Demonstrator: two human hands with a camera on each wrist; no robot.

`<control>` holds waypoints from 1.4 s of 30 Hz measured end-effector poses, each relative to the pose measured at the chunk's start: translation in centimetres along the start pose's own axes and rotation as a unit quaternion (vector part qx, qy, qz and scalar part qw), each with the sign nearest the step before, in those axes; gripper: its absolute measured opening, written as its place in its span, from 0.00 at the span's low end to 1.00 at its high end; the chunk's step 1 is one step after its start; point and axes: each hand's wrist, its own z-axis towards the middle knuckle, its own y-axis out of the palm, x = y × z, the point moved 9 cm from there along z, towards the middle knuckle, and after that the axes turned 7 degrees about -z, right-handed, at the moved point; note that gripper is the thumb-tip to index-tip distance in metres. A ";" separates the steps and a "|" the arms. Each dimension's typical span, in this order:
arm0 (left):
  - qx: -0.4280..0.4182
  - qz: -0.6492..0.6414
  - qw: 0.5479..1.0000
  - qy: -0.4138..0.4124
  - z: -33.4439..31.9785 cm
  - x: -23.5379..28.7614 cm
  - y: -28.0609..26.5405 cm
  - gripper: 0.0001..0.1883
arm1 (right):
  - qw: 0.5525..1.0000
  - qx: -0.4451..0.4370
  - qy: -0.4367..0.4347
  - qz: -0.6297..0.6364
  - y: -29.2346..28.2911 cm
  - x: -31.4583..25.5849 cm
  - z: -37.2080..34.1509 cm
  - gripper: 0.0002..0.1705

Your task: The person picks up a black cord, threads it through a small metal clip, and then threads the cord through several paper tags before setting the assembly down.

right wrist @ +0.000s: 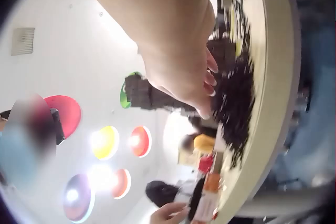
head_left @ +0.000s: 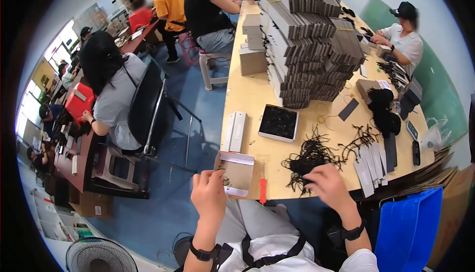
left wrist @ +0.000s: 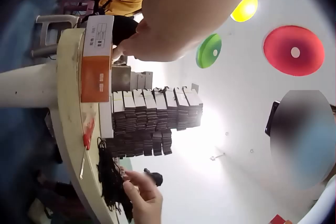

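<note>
Right fingers [head_left: 319, 173] bent near tangled, stringy black cords [head_left: 306, 160].

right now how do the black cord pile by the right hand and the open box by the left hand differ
The black cord pile is dark, while the open box has a pale brown inside. The pile is tangled with ragged edges; the box has straight edges. Both are on the table.
</note>
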 end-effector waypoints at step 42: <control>-0.106 0.054 0.991 0.062 2.3 0.7 5.2 0.05 | 0.994 -0.065 -0.080 -0.043 5.2 -2.1 1.5 0.04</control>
